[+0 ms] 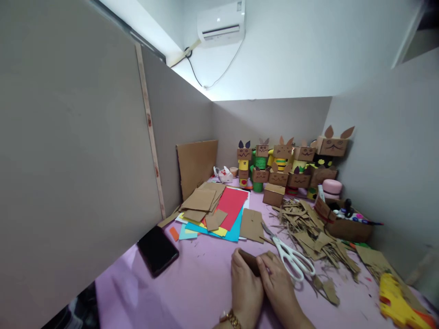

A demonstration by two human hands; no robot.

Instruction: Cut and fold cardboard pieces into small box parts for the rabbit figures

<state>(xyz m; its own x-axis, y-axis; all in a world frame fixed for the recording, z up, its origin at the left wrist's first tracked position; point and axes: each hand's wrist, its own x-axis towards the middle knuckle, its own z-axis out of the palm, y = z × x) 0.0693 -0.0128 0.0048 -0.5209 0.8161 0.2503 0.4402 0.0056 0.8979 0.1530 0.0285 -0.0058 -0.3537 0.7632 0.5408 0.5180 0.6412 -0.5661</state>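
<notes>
Low in the view, a small brown cardboard piece (249, 261) lies between my two hands, mostly covered by them. My left hand (245, 285) is closed round its left side, with a gold watch on the wrist. The fingers of my right hand (277, 279) press on its right side. White-handled scissors (293, 258) rest just right of my right hand. Beyond my hands a flat cardboard piece (252, 225) lies on the pink-purple table cover (202, 278).
A black phone (157, 250) lies left. Coloured paper (233, 205) and cardboard squares (199, 201) sit beyond it. Cardboard scraps (308, 228), a box of pens (350, 227) and a yellow glue gun (399, 301) are right. Cardboard animal figures (281, 153) stand at the back.
</notes>
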